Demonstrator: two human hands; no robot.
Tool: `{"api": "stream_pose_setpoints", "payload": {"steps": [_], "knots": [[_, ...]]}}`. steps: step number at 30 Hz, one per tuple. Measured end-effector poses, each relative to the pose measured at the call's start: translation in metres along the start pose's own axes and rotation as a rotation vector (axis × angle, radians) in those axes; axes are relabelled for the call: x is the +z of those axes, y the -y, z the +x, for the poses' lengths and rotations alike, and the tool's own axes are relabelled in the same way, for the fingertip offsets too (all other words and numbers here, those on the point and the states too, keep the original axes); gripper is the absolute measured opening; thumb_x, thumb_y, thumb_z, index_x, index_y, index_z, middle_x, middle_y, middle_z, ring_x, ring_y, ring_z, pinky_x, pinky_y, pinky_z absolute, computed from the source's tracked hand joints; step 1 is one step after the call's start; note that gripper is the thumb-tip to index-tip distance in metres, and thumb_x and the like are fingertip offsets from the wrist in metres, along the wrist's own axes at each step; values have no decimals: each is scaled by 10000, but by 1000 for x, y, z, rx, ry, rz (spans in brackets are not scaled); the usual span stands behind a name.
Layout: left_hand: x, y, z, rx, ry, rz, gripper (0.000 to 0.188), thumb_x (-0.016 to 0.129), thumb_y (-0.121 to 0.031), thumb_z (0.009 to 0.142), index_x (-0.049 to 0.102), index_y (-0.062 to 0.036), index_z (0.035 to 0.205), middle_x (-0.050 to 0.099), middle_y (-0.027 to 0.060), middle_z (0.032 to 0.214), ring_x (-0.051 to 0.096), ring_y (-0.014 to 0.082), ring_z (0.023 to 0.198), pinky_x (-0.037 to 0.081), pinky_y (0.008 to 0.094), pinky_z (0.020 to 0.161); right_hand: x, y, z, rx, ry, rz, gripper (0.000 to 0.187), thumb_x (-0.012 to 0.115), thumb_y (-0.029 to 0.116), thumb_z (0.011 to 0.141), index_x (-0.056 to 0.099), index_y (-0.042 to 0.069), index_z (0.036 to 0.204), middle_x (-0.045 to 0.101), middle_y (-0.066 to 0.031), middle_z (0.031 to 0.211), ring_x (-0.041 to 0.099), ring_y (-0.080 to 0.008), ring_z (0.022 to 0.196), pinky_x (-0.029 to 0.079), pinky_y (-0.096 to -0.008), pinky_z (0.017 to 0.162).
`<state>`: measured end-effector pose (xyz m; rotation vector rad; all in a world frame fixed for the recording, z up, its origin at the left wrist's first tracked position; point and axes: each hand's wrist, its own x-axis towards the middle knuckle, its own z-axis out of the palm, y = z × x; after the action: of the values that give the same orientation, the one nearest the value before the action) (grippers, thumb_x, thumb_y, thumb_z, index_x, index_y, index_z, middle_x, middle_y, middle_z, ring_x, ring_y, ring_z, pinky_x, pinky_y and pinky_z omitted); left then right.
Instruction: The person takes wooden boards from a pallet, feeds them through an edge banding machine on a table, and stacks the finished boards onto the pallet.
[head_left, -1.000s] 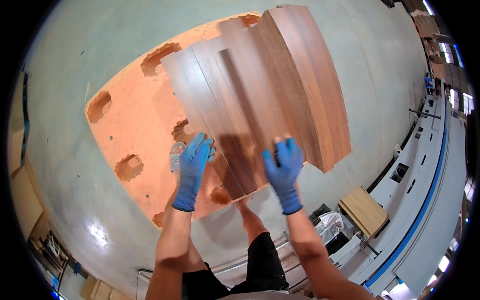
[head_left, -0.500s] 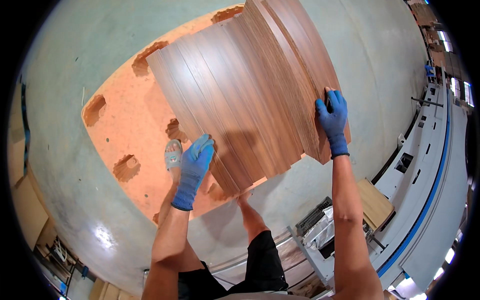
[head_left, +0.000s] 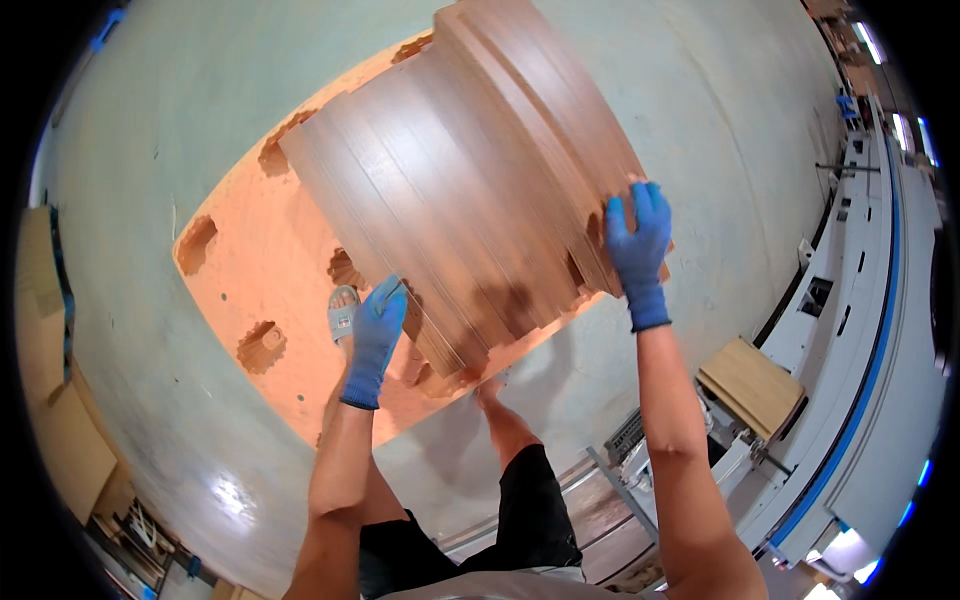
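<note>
Several brown wood-grain boards (head_left: 400, 190) lie side by side, with a raised row (head_left: 530, 120) toward the right, on an orange pallet (head_left: 215, 300). My left hand (head_left: 378, 325), in a blue knit glove, is at the boards' left edge. Its fingers are closed together there, and the fingertips partly hide what they grip. Over the near right end of the boards rests my gloved right hand (head_left: 638, 235). Thumb and fingers are spread apart on the surface, and one bare fingertip shows. Motion blurs the boards slightly.
My sandalled foot (head_left: 342, 312) stands on the pallet by my left hand, among scalloped hollows (head_left: 262, 345). A long grey machine (head_left: 850, 330) with a blue strip runs along the right. Tan boards (head_left: 750, 385) lie by it, and more panels (head_left: 55, 400) stand at far left.
The boards have shifted leftward over the pallet. Both hands have moved left in the picture, and the right hand is now closer to the boards' near end. The view has shifted slightly.
</note>
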<state>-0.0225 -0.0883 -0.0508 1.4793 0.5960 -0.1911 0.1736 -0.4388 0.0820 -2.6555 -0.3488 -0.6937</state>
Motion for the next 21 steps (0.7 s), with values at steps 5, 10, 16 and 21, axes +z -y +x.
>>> {"api": "stream_pose_setpoints", "payload": {"steps": [5,10,16,21], "knots": [[26,-11,-70,-128,-48,-25,351,611,-149,969,613,-19,1295,688,33,1081,638,109,865,536,252,726,-101,32,-114,277,16,279,230,664,31,858,656,-15,1083,675,-166,1025,643,-344,960,504,-411,908],[71,-9,-175,-118,-19,13,294,625,-162,940,659,1,1182,685,28,873,632,115,790,514,257,719,-199,48,-256,680,247,386,270,671,104,844,676,-42,1071,706,-208,1035,693,-339,966,538,-392,868],[73,35,-285,-26,-19,358,194,587,-214,879,660,-34,891,641,168,776,648,195,704,495,360,661,-268,73,-366,756,599,517,343,686,190,850,661,-61,1081,718,-186,953,706,-253,885,547,-351,789],[95,-6,-343,-148,200,448,234,544,-234,868,616,-25,790,583,196,697,648,234,664,469,393,629,-307,76,-399,1133,494,724,304,614,262,951,660,-32,1017,603,1,719,539,-126,626,457,-284,592]]}}
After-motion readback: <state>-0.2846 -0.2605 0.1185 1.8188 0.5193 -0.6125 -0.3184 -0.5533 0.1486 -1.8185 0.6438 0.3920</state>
